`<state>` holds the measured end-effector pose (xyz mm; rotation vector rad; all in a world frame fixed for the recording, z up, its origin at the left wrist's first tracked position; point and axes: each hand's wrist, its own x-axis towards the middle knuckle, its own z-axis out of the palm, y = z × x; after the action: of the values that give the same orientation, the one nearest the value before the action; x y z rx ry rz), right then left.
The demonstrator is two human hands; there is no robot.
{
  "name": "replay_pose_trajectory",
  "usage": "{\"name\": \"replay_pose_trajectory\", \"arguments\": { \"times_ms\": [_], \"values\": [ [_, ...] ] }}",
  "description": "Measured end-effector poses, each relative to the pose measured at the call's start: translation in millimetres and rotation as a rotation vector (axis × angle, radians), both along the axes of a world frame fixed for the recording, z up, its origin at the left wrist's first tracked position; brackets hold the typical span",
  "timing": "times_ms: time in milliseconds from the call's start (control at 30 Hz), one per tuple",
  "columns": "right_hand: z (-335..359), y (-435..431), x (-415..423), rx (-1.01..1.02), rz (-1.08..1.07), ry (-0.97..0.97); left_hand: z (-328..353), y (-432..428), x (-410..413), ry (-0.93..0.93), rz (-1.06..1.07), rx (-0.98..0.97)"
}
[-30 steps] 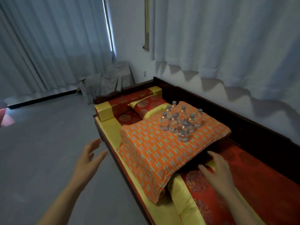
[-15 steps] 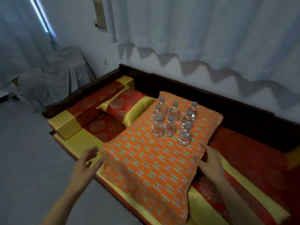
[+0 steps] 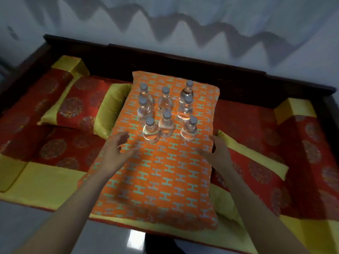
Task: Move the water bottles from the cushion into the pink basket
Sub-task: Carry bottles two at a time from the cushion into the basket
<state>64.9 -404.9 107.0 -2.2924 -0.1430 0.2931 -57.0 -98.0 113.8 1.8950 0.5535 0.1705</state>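
Eight clear plastic water bottles (image 3: 165,114) with grey caps stand upright on the quilted orange cushion (image 3: 161,176), while the left hand (image 3: 114,153) and right hand (image 3: 216,153), apparently spread empty, hover just short.

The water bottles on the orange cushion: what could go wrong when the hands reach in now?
1. The eight water bottles stand upright, packed close on the soft orange cushion; gripping one may topple its neighbours.
2. Left hand or right hand pressing the cushion could tilt them.
3. No pink basket is in view, so the carry may be awkward.
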Motion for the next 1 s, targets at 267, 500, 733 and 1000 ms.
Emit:
{"name": "replay_pose_trajectory", "arguments": {
  "times_ms": [267,500,733,1000],
  "values": [
    [-51,39,59,0.024,-0.035,0.039,-55,1,79,0.013,-0.029,-0.074],
    [-86,63,86,0.079,-0.033,0.027,-94,12,120,0.032,-0.178,-0.06],
    [-84,66,86,0.108,-0.089,0.016,-101,11,132,0.058,-0.233,-0.032],
    [-77,68,74,0.205,-0.131,0.005,-89,23,126,0.074,-0.181,-0.026]
  ]
}}
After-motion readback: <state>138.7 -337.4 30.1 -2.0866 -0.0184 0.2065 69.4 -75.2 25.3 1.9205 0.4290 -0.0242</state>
